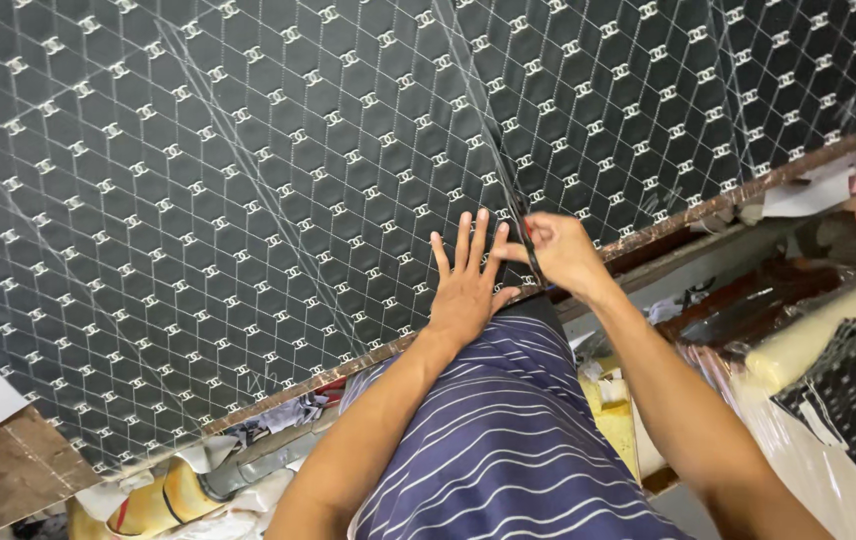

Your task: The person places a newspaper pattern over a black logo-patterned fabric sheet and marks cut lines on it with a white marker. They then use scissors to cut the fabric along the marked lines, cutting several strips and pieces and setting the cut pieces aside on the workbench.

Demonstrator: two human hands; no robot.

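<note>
At centre frame in the head view, left hand (468, 285) pressed flat on the dark quilted sheet (248, 200), fingers spread and released, tips aimed toward the top of the frame. Just to its right, touching at the thumb side, right hand (560, 252) clenched around a pair of scissors (526, 240), mostly hidden in the grip; only a thin dark blade showing. Blade's long axis near upright in the frame, leaning slightly left at the top, in line with a pale chalk line (468, 100) climbing toward the upper middle. Sheet filling the upper left and centre, draped over the table edge (708, 205) running from lower left to upper right. Right hand nearer the line; left hand just left of it. Lower frame: striped navy shirt (508, 450); at lower left, a yellow tool (163, 500) under the table.
</note>
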